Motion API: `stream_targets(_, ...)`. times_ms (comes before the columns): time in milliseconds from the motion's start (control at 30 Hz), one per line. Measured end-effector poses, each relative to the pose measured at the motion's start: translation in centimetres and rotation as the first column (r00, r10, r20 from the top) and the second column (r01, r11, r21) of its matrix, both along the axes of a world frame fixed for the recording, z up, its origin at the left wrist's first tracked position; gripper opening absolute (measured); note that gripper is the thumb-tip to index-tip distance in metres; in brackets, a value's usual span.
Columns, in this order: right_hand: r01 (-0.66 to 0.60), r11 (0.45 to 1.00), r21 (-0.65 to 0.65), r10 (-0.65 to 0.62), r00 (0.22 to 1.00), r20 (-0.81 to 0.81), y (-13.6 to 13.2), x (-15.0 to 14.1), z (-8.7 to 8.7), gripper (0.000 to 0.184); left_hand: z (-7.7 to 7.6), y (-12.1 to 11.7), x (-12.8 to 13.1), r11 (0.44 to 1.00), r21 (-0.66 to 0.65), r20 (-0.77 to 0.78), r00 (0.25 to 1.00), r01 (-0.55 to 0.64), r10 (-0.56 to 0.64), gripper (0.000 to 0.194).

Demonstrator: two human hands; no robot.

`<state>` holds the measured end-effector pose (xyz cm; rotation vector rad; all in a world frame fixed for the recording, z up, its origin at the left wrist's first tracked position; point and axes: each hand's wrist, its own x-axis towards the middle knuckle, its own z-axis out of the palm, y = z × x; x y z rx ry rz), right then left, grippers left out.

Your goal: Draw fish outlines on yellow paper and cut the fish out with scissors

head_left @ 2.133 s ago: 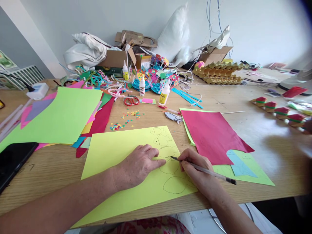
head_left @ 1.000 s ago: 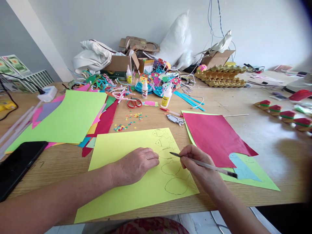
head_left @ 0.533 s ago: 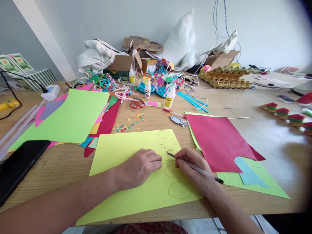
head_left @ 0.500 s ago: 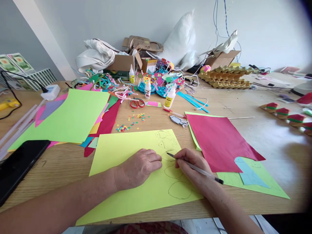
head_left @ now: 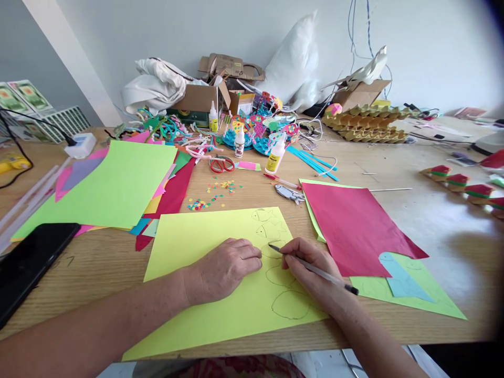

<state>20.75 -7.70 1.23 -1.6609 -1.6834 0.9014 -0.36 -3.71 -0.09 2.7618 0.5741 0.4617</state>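
A sheet of yellow paper (head_left: 197,236) lies in front of me, with several fish outlines drawn in a column along its right side. My left hand (head_left: 226,270) rests palm down on the sheet, fingers together and slightly bent, holding nothing. In my right hand (head_left: 309,268) a pen (head_left: 323,273) is gripped between thumb and fingers. The pen tip is at the third fish outline from the top, just beyond my left fingertips. My right hand covers parts of the lower outlines.
Coloured sheets (head_left: 118,184) and a phone (head_left: 35,268) lie left. Red paper (head_left: 358,226) and a blue paper fish (head_left: 405,281) lie right. Beyond are confetti (head_left: 207,202), scissors (head_left: 221,165), a glue bottle (head_left: 274,156), a fish cutout (head_left: 289,193) and egg trays (head_left: 366,123).
My left index finger, earlier pointing out by the pen tip, has drawn back beside the others. The pen tip has shifted up to the third outline. The view has swung slightly left.
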Motion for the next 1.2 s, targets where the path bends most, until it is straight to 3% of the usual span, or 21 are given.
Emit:
stream_targets(333, 0.026, 1.0, -0.014, -0.026, 1.0, -0.006, -0.3, 0.8, -0.3, 0.01, -0.1, 0.0, -0.1, 1.0, -0.002, 0.003, 1.0, 0.007, -0.007, 0.022)
stream_targets(833, 0.011, 1.0, -0.017, -0.012, 0.998, -0.055, -0.4, 0.8, 0.7, 0.009, 0.0, 0.1, 0.1, 1.0, 0.014, 0.033, 0.999, 0.007, -0.007, 0.024)
stream_targets(1200, 0.04, 0.999, -0.011, -0.04, 0.997, -0.066, -0.1, 0.5, -0.3, 0.011, -0.2, 0.1, 0.0, 1.0, 0.0, 0.005, 1.0, 0.006, -0.006, 0.023)
